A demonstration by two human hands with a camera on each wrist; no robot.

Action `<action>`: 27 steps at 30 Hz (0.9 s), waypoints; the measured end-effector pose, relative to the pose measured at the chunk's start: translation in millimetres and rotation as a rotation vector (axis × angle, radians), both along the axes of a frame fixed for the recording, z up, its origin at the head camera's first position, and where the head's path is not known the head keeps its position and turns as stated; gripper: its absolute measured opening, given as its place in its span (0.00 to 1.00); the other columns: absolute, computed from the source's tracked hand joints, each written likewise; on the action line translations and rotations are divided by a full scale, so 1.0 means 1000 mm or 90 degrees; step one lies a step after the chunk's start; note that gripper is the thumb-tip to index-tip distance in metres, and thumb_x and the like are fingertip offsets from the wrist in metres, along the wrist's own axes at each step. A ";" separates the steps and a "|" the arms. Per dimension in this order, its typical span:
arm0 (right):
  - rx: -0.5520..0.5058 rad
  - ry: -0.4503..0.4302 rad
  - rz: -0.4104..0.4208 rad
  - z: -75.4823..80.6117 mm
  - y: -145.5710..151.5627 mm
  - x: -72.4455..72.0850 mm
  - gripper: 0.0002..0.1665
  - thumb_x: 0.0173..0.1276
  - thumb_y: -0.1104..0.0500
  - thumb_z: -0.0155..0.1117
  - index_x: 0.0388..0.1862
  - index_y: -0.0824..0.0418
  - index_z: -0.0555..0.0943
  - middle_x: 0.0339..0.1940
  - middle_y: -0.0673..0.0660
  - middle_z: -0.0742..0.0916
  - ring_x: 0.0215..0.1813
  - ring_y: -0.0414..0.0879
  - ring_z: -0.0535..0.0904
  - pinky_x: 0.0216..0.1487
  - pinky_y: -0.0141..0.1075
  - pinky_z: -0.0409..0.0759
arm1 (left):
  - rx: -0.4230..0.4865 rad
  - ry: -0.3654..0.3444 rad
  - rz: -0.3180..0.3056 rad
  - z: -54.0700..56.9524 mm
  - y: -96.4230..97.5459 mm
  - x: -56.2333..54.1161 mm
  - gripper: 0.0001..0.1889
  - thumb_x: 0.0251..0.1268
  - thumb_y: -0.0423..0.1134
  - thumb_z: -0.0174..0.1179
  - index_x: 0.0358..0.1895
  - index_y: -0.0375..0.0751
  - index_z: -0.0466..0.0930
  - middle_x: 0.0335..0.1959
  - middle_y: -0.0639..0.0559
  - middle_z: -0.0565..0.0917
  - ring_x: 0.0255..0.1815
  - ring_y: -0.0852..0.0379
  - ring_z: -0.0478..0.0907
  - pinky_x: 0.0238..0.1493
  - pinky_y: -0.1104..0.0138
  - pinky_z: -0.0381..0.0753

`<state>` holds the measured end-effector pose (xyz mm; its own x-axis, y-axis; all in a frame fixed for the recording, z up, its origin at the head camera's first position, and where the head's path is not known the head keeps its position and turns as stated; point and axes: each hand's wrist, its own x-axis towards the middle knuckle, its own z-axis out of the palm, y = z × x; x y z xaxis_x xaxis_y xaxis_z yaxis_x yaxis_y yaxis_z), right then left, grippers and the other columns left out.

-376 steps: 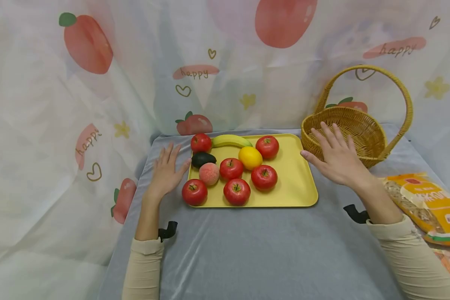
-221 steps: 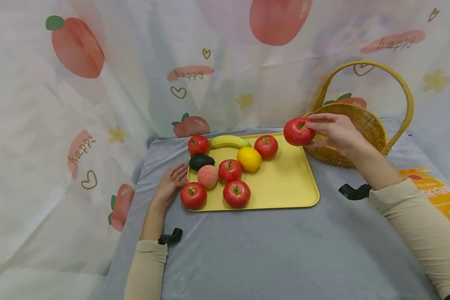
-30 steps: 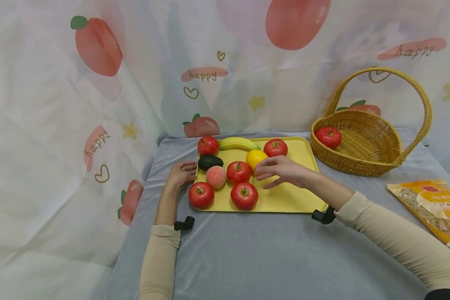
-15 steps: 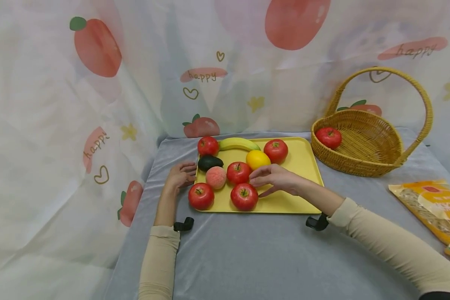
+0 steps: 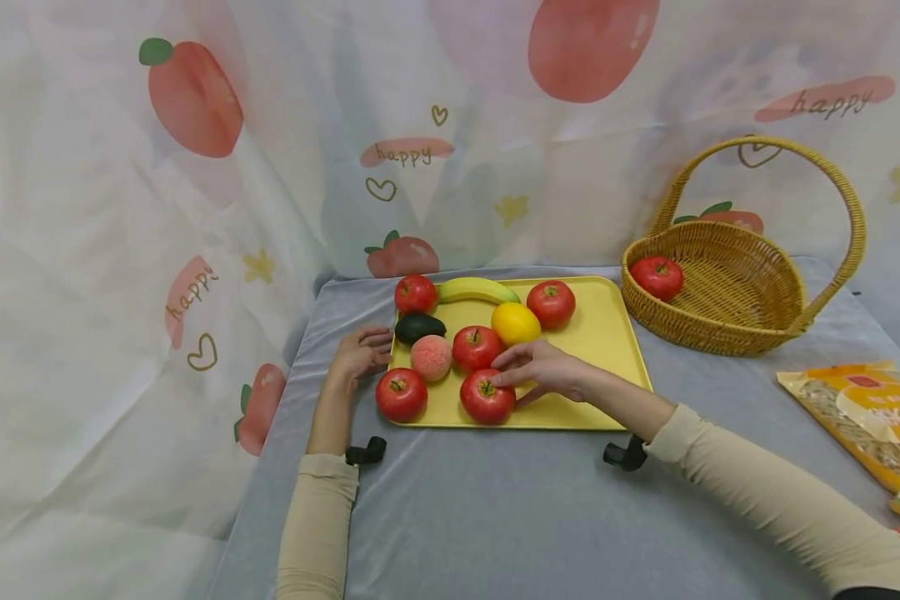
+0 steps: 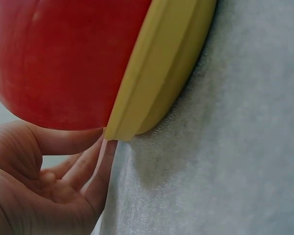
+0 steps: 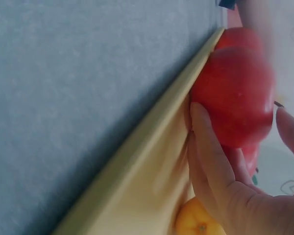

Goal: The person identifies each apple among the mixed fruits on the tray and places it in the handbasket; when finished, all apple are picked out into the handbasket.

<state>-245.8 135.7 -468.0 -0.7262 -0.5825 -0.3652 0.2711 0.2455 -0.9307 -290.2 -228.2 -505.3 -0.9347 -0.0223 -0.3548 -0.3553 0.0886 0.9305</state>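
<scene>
A yellow tray (image 5: 592,367) carries several red apples, a banana (image 5: 476,289), a lemon (image 5: 515,323), a peach (image 5: 431,357) and a dark green avocado (image 5: 419,327). My right hand (image 5: 551,371) is at the front middle apple (image 5: 486,400), fingers spread about its right side and top. In the right wrist view one fingertip meets this apple (image 7: 235,93), and another is near its stem; no firm grip shows. My left hand (image 5: 360,354) rests loosely beside the tray's left edge, holding nothing. In the left wrist view its fingers are by the tray rim (image 6: 142,73), below an apple (image 6: 68,58).
Behind the tray at right stands a wicker basket (image 5: 708,329) with a tall handle and one apple (image 5: 657,277) inside. An orange-and-clear food packet (image 5: 862,417) lies on the grey cloth (image 5: 480,517) at far right. A printed curtain (image 5: 457,200) hangs behind.
Earlier an apple went from the tray into the basket in my right hand. Over the last second the right hand moved left and nearer, from beside the lemon to the front middle apple.
</scene>
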 end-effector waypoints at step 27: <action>0.000 0.021 -0.032 -0.006 -0.004 0.006 0.27 0.71 0.61 0.71 0.65 0.74 0.79 0.59 0.64 0.86 0.51 0.51 0.85 0.50 0.57 0.87 | -0.011 -0.007 -0.001 -0.001 0.000 0.002 0.33 0.63 0.17 0.62 0.72 0.38 0.72 0.70 0.43 0.79 0.70 0.47 0.77 0.54 0.61 0.86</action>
